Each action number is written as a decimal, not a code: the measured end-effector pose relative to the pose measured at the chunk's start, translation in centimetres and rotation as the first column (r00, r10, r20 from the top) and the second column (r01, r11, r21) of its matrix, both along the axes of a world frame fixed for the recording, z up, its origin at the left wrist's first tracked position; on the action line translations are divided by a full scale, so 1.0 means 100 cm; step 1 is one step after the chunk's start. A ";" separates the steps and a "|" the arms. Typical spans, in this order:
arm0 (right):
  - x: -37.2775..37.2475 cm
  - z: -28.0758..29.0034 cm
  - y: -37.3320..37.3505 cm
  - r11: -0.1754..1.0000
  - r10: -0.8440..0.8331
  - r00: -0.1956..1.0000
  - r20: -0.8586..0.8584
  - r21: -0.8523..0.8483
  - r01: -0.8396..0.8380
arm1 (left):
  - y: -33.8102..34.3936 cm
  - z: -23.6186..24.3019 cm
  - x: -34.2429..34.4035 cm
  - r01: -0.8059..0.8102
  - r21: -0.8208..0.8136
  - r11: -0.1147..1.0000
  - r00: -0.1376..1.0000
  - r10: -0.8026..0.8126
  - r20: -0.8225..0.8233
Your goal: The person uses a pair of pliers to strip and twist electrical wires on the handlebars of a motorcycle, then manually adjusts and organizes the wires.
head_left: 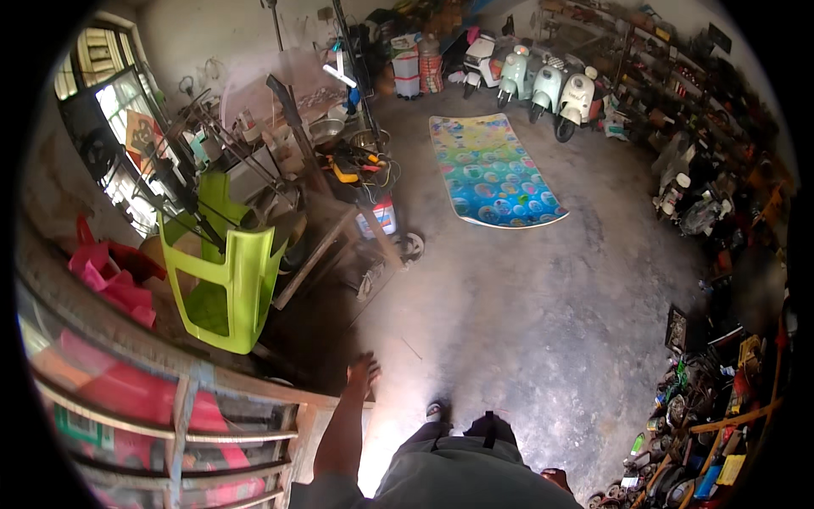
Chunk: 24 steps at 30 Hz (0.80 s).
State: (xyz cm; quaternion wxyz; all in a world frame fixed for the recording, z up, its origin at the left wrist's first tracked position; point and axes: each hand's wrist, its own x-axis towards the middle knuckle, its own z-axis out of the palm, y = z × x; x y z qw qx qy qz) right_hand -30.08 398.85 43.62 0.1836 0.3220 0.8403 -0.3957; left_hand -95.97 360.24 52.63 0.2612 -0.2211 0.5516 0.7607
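My left hand point(365, 371) is stretched out ahead of me, with nothing in it and its fingers apart. It is near the end of a wooden slatted frame point(182, 416), and I cannot tell whether they touch. Beyond it, a lime-green plastic chair point(231, 293) stands tipped over among the clutter. Beside my right hip shows a small dark reddish-brown patch point(555, 478), perhaps part of my right hand; its fingers cannot be made out.
A colourful mat point(500, 174) lies on the concrete floor point(509, 305). Several scooters point(543, 89) are parked at the back. Loose parts and tools point(678, 407) crowd the right side. At left stand a cluttered wooden stand point(326, 246), a white bucket point(377, 219) and pink plastic point(110, 276).
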 end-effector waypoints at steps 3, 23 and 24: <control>-0.078 0.036 0.016 0.793 -0.527 0.816 0.236 -0.209 0.572 | 0.051 0.050 -0.108 -0.005 0.177 0.984 0.998 0.015 -0.056; -0.656 0.109 0.365 0.860 -0.456 0.890 -0.022 -0.269 0.434 | 0.188 0.056 -0.557 -0.277 -0.361 0.890 0.961 0.256 -0.107; -0.686 0.120 0.382 0.885 -0.414 0.905 -0.099 -0.277 0.374 | 0.183 0.046 -0.560 -0.224 -0.494 0.840 0.974 0.201 -0.101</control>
